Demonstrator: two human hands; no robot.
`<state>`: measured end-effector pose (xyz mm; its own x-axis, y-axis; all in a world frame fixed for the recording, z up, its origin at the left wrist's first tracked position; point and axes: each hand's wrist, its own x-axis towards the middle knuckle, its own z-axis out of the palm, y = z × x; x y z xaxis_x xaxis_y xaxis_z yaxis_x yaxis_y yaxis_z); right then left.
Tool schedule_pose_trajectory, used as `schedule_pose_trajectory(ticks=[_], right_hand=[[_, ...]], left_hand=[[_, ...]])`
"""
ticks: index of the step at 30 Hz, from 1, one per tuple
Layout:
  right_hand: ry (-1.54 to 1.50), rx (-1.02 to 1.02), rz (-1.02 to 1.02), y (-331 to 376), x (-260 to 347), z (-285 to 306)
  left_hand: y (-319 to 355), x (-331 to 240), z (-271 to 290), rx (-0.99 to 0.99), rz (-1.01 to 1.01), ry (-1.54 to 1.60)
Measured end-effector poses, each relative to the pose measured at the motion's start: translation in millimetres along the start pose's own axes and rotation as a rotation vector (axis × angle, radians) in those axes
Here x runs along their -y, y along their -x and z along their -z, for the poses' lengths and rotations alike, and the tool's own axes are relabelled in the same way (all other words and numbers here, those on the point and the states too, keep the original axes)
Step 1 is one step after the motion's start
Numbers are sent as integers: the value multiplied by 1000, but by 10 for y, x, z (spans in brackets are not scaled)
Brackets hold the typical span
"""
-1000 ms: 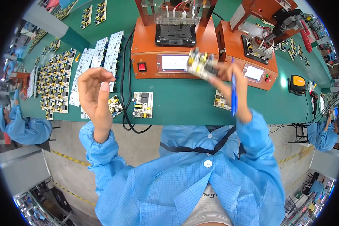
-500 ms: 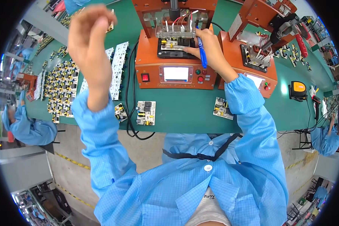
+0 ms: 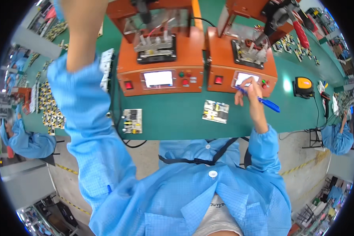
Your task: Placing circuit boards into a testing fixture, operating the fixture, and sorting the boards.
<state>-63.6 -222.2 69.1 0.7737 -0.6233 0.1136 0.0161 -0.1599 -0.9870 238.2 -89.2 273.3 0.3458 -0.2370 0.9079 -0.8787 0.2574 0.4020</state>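
Note:
My left hand point(image 3: 84, 13) is raised at the top edge; its fingers run out of view, so its grip is hidden. My right hand point(image 3: 251, 92) has curled fingers round a blue pen point(image 3: 269, 104), in front of the right test machine's screen. The left orange test machine point(image 3: 161, 82) has a circuit board in its black tray point(image 3: 157, 59), mostly covered by a clear probe plate point(image 3: 155, 46) with wires. On the green table, one circuit board point(image 3: 215, 111) lies just left of my right hand. Another circuit board point(image 3: 132, 121) lies before the left machine.
The right orange test machine point(image 3: 220, 70) also has a probe plate. Many circuit boards point(image 3: 51, 106) stand at the left, beside black cables point(image 3: 116, 106). A yellow-and-black device point(image 3: 304, 86) sits at the right. Co-workers in blue are at both sides.
My right hand has left the left machine's tray and come nearer and to the right, still with the pen. My left hand has risen toward the top edge. The probe plate has come down over the board.

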Motion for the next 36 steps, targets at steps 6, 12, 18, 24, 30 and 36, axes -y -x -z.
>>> schedule_pose_trajectory(ticks=[6, 12, 18, 24, 30, 36], right_hand=[[112, -37, -98, 330, -541, 145], [325, 67, 10, 259, -457, 132], [354, 62, 57, 306, -314, 168], [699, 94, 385, 503, -200, -59], [672, -141, 255, 902, -394, 89], [744, -754, 129, 1150, -399, 1019]], left_hand=[[1190, 50, 29, 164, -382, -320], [2174, -376, 226, 291, -5, -154], [2888, -574, 123, 318, 302, -98], [3105, -633, 102, 327, 334, -250], [3162, -650, 144, 301, 337, -245], [3257, -690, 181, 348, 367, -245]])
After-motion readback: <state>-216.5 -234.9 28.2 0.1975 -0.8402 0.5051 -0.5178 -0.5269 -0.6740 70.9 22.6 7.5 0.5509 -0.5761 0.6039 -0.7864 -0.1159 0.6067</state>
